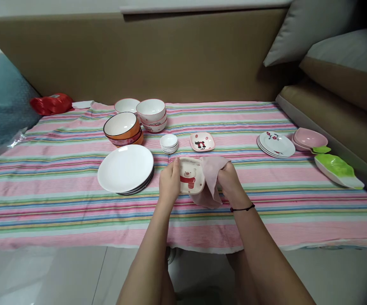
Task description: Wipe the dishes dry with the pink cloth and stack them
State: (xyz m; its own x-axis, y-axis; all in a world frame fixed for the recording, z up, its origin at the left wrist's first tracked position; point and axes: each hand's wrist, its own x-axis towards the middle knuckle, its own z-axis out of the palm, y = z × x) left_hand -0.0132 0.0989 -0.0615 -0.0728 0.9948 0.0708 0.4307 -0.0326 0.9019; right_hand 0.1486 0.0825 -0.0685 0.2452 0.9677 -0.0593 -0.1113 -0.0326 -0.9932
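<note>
Bowls (pixel 152 116) are nested; a cream dish (pixel 189 174) painted with a red-scarfed bear is pinched by the left hand (pixel 169 181), pink cloth (pixel 213 170) by the clenched right hand (pixel 230 180).

A brown backrest (pixel 186 59) spans the upper frame, a pale wall (pixel 50 6) above it at upper left. Grey cushions (pixel 321 27) lean at upper right; the blue shape (pixel 5 89) cut off at far left is probably another. Glossy floor tiles (pixel 59 275) catch light at lower left.

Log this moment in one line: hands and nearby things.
left hand: grips bear dish | right hand: holds pink cloth at bear dish's right edge | near: cat dish, small bowls, plate stack
</note>
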